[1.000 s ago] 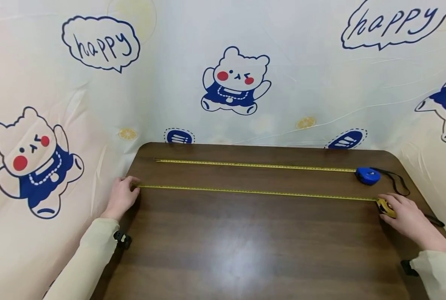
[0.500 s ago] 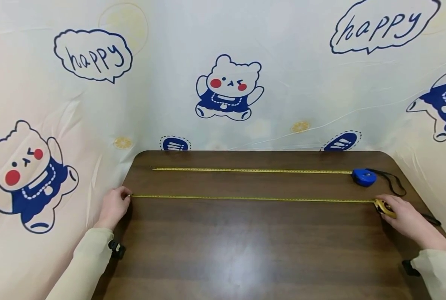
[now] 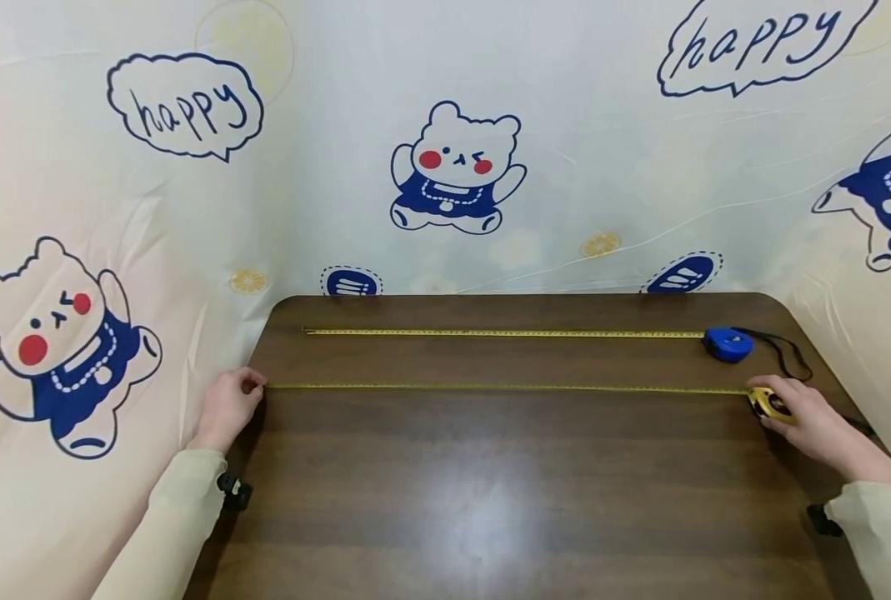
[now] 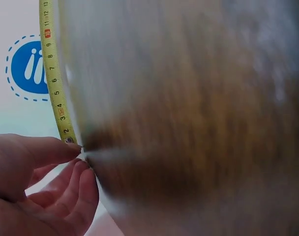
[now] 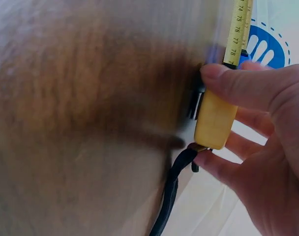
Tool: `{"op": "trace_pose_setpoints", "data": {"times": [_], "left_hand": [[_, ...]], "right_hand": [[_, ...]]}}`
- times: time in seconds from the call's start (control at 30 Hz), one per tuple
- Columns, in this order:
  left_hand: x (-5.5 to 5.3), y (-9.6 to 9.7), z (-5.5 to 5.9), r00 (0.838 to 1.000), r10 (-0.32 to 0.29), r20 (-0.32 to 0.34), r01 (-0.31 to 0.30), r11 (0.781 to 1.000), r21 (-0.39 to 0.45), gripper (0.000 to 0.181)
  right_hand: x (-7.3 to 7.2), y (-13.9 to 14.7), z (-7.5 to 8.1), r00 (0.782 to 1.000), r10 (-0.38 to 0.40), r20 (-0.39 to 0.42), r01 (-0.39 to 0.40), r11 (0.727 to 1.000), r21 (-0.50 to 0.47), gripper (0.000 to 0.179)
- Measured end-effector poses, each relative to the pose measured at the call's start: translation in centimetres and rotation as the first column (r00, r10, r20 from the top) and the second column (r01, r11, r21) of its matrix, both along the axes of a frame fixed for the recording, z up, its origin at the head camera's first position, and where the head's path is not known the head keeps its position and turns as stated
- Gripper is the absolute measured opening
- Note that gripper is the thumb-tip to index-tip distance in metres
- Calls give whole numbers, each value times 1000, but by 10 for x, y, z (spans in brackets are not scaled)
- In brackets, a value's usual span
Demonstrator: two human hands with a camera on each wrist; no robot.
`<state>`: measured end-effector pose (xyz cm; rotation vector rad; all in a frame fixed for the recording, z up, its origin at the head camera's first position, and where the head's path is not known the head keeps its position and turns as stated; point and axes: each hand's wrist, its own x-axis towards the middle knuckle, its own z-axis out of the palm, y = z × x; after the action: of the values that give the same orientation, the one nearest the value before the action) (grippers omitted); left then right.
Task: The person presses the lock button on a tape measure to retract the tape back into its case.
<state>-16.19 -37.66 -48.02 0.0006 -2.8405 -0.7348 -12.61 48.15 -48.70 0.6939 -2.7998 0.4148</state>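
Along the brown table [image 3: 490,467] a thin yellow tape blade [image 3: 505,387] runs straight between my two hands. My left hand [image 3: 227,408] pinches its end at the table's left edge; in the left wrist view thumb and fingertips meet at the end of the blade [image 4: 53,83], next to a rivet. On the right, my right hand [image 3: 808,417] grips the yellow and black tape measure [image 3: 771,404]. The right wrist view shows the thumb over the yellow case [image 5: 216,118], with figures up to about 78 near its mouth. A black strap [image 5: 169,196] hangs from the case.
Farther back lies a blue tape measure [image 3: 728,344] with its own blade [image 3: 490,333] pulled out leftward, roughly parallel to the first. Its black strap [image 3: 786,354] curls to the right. A patterned cloth [image 3: 565,125] encloses the table's back and sides.
The head view has shifted and turned slightly. My left hand has moved a little left to the table's edge, still pinching the blade's end. My right hand keeps its grip on the yellow tape measure.
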Motion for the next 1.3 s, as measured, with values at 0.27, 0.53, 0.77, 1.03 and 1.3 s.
{"op": "trace_pose_setpoints", "data": {"times": [0.27,0.53,0.77,1.03,1.3], "left_hand": [[-4,-5,0,1000,-4,14,4,1000,17,8],[-4,-9,6,994,-58,88,60,998,-21,8],[-1,-9,8,990,-106,95,111,993,-48,14],[2,-11,11,993,-100,66,105,992,-76,14],[2,-14,15,993,-92,71,98,991,-88,14]], "right_hand": [[-4,3,5,986,72,-152,-71,997,17,64],[2,0,14,999,-5,-51,10,995,98,46],[8,1,16,1000,-23,0,22,994,107,40],[5,1,18,993,60,-99,-49,992,117,52],[3,4,15,983,109,-150,-93,990,104,28]]}}
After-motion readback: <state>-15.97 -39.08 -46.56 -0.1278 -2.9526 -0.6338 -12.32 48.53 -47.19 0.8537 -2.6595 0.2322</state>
